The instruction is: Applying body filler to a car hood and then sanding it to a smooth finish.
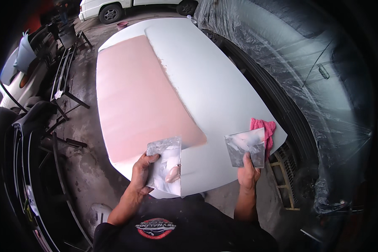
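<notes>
In front of me lies a pale car hood (197,80), with a wide patch of smooth pinkish body filler (134,96) over its left part. My left hand (140,170) grips the side of a rectangular mixing plate (157,148), thumb on top. White smears and a pinkish dab of putty (173,173) sit on that plate. My right hand (248,173) holds a flat, grey, roughly square putty spreader (241,157) with its thumb pressed on the face; putty is smeared across the upper part. A crumpled pink cloth (269,130) shows just behind the spreader, on the hood's near right corner.
At right stands a car wrapped in clear plastic sheeting (277,59), with black trim (269,86) beside the hood. Metal stands (65,71) and dark car parts (33,122) line the left. Behind are a small reddish pot (122,25) and a white vehicle (90,9).
</notes>
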A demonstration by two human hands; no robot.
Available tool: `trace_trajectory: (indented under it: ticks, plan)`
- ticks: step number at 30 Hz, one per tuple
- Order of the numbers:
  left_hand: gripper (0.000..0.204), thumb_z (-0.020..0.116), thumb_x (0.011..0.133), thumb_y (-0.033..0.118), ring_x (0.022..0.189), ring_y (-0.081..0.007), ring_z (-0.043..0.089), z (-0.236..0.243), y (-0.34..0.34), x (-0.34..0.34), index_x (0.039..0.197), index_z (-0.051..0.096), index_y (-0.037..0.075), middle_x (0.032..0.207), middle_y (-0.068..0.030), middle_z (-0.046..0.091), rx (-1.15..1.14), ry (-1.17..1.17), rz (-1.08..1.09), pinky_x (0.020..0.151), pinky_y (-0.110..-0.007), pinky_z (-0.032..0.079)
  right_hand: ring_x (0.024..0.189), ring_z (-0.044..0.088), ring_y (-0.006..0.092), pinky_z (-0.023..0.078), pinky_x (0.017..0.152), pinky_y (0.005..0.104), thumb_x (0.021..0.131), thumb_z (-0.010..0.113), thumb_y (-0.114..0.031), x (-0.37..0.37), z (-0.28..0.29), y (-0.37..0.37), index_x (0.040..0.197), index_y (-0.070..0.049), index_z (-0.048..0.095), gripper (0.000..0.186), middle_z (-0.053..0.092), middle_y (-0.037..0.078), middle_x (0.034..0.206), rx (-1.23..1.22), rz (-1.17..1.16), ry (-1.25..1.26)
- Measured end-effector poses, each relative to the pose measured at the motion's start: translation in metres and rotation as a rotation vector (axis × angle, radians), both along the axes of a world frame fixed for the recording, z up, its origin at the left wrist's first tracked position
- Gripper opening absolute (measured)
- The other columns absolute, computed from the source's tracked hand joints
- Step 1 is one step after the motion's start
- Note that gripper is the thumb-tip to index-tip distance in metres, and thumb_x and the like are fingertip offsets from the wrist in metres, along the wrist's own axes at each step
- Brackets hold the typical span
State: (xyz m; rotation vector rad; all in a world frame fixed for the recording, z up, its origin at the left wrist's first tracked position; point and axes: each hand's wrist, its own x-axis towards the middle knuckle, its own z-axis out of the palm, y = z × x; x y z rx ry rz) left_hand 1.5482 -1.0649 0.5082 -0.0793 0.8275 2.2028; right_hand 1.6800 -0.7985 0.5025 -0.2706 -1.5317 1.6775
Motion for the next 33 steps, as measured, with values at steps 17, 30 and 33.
trace_trajectory:
  ticks: [17, 30, 33]
  plan:
    - [0.037, 0.046, 0.092, 0.019, 0.090, -0.0256, 0.062, -0.004, 0.459, 0.151, 0.117, 0.050, -0.007, 0.103, -0.0170, 0.061, -0.024, 0.084, -0.246, 0.084, -0.036, 0.049, 0.134, 0.035, 0.0359, 0.034, 0.103, 0.0654, 0.101, 0.041, -0.033, 0.290, -0.040, 0.385, 0.148, -0.010, 0.021, 0.056, 0.029, 0.013, 0.150, -0.427, 0.154, 0.240]
    - [0.039, 0.044, 0.090, 0.020, 0.086, -0.0284, 0.065, -0.038, 0.676, 0.100, 0.116, 0.053, -0.008, 0.102, -0.0194, 0.063, 0.111, -0.001, -0.025, 0.083, -0.039, 0.052, 0.124, 0.048, 0.0322, 0.054, 0.093, 0.0398, 0.100, 0.049, -0.022, 0.263, -0.030, 0.650, 0.142, 0.005, 0.031, 0.053, 0.037, 0.022, 0.144, 0.126, -0.573, -0.458]
    - [0.040, 0.041, 0.094, 0.017, 0.095, -0.0283, 0.066, -0.024, 0.702, 0.086, 0.121, 0.049, -0.010, 0.111, -0.0202, 0.061, 0.072, 0.103, -0.006, 0.084, -0.040, 0.056, 0.103, 0.061, 0.0281, 0.046, 0.094, 0.0375, 0.097, 0.053, -0.040, 0.250, -0.045, 0.695, 0.129, 0.012, 0.043, 0.062, 0.061, 0.024, 0.114, 0.080, -0.660, -0.675]
